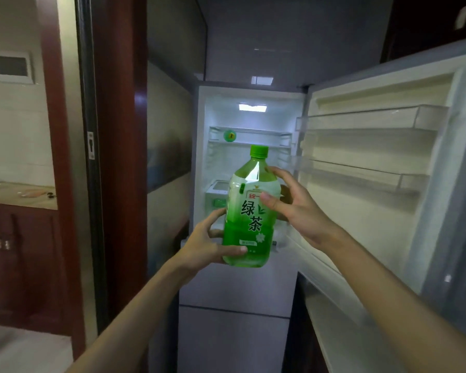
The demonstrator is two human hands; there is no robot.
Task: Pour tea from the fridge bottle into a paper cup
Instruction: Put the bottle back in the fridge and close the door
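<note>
Bottle (pixel 249 222) upright before open fridge (pixel 256 123), left hand (pixel 203 244) gripping its base, right hand (pixel 299 208) clasping its shoulder

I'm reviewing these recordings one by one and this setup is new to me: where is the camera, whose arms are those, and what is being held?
No machine here: a wide-angle camera on a person's head looks down at their hands. The left hand grips the base of a green plastic tea bottle with a green screw cap; the right hand holds its upper part. Behind stands a white fridge, its door open to the right, a small green round item on an upper shelf. No paper cup shows.
</note>
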